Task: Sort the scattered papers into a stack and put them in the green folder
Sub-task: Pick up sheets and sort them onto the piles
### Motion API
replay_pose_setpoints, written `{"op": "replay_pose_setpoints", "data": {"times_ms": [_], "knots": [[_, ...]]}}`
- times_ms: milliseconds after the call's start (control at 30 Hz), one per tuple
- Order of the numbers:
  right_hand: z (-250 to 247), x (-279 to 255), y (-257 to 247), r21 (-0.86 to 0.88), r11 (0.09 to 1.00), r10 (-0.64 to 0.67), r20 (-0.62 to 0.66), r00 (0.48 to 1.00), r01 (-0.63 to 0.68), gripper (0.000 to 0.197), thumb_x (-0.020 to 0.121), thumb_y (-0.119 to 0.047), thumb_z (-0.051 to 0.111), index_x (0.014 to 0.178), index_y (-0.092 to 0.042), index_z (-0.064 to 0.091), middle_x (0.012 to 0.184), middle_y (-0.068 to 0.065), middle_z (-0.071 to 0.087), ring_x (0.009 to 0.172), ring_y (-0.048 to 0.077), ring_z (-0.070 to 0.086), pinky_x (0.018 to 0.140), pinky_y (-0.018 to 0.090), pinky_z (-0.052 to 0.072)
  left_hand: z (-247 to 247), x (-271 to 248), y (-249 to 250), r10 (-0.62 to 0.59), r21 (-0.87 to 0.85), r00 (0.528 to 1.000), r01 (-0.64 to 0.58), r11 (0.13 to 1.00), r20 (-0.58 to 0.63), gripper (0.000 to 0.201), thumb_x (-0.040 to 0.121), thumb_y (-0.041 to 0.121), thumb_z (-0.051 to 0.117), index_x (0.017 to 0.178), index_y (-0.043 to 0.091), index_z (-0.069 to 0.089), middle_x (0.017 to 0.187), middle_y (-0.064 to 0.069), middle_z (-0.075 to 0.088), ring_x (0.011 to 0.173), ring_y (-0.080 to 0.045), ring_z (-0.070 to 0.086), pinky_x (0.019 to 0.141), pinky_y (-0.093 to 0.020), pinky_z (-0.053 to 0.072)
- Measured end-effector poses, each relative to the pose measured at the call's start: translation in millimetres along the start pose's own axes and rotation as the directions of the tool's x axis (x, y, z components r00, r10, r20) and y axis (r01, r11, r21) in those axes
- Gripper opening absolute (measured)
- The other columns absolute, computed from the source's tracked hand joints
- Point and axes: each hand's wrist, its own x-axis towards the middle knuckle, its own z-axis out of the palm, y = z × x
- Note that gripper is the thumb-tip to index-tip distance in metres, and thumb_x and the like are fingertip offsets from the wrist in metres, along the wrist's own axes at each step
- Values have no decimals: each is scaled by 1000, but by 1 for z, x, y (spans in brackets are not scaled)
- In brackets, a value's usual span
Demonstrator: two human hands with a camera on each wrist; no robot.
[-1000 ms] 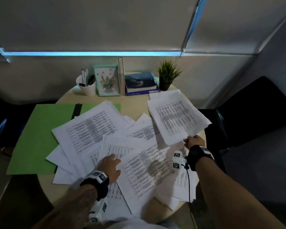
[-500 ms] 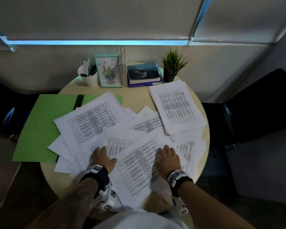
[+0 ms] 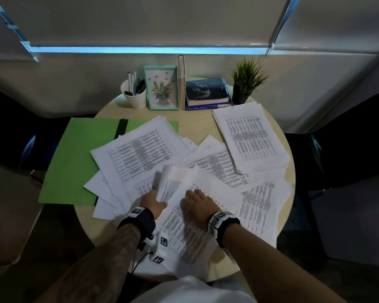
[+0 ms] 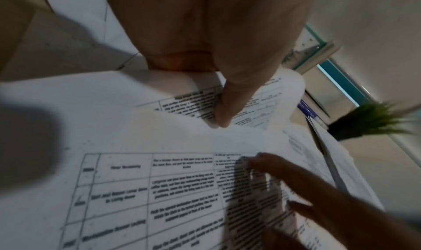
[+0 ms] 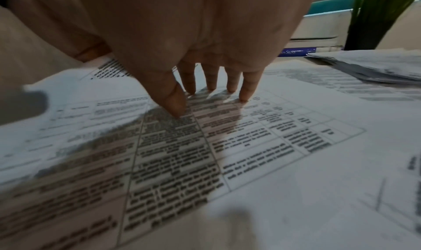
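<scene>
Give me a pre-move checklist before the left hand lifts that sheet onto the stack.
1. Left hand pinches the curled sheet: ok.
2. Only one sheet in the pinch: cannot tell.
3. Right hand presses the printed sheet below flat, fingers straight: ok.
4. Paper stack at the table's right edge free to receive: ok.
5. Green folder lies open: ok.
6. Folder free of loose papers: not ok, several overlap its right half.
</scene>
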Motion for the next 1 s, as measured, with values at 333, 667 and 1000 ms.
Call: {"op": "replay_pose_setpoints", "data": {"times_ms": [333, 667, 1000], "knots": [[24, -29, -34, 83, 948, 319, -238, 917, -308, 69, 89, -54, 47, 145, -18, 32, 157, 7, 22, 145, 32, 18, 116, 47, 24, -37, 8, -38, 8, -65, 1000, -10, 998, -30, 36, 84, 15, 64, 120, 14, 61, 109, -11, 70, 96, -29, 66, 88, -40, 54], [33, 2, -85, 43, 995, 90, -94, 991, -86, 81, 87, -59, 50, 152, -24, 20, 163, 3, 8, 150, 30, 3, 120, 50, 15, -39, -2, -45, 61, -36, 997, -60, 998, 40, 43, 85, 10, 65, 126, 11, 54, 114, -15, 68, 96, -30, 64, 82, -31, 51], [0, -11, -69, 933, 324, 678, -117, 726, -153, 81, 83, -25, 74, 149, -16, 29, 142, 3, 46, 130, 24, 47, 103, 38, 43, -117, 15, -41, 94, -541, 977, 24, 841, 190, 45, 79, 4, 73, 122, 5, 60, 114, -15, 67, 111, -31, 59, 106, -44, 40]]}}
